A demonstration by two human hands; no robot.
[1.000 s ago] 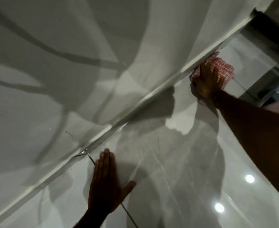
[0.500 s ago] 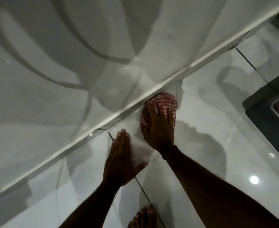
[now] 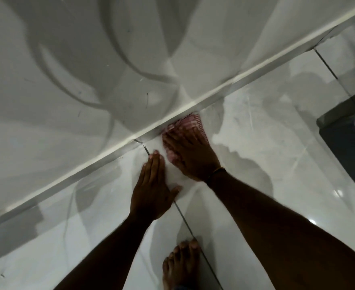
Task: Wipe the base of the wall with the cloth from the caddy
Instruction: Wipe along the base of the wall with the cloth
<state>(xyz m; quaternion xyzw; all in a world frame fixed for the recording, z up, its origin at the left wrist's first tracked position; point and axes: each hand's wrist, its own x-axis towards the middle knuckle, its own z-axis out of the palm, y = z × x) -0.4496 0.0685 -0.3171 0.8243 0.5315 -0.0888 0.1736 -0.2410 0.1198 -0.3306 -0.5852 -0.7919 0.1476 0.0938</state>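
A red-and-white checked cloth lies on the glossy floor tile, pressed against the white base of the wall, which runs diagonally from lower left to upper right. My right hand is spread flat on top of the cloth, blurred by motion, and covers most of it. My left hand rests flat on the tile just left of it, fingers together, holding nothing, its fingertips close to the wall base.
A dark grout line runs from the wall base down between my hands to my bare foot at the bottom. A dark grey container stands at the right edge. Shadows cover the white wall.
My right hand has slid the cloth along the wall base from the far right leftward, now beside my left hand. The view shifted right and my foot came into sight.
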